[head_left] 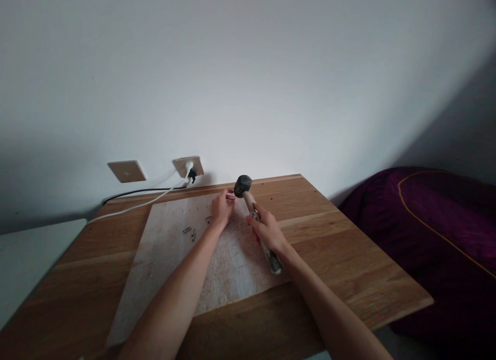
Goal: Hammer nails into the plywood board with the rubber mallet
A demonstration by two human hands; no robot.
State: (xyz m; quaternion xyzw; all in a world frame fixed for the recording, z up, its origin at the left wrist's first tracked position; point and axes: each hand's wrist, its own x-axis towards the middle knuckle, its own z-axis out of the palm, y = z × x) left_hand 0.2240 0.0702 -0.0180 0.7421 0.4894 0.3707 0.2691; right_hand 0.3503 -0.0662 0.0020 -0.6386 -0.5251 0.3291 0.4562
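Note:
My right hand is wrapped round the wooden handle of a rubber mallet. Its black head is raised beside my left hand, and the handle's butt end points back toward me. With fingers curled together, my left hand is at the far part of a pale, whitish board; whatever its fingertips pinch is too small to make out. Several small metal screws or bolts lie on that board, left of my left forearm. The pale board rests on a wooden tabletop.
A wall socket with plugs sits behind the table, a blank wall plate to its left. A white cable crosses the table's far left corner. At left is a white surface; at right, a purple beanbag-like item.

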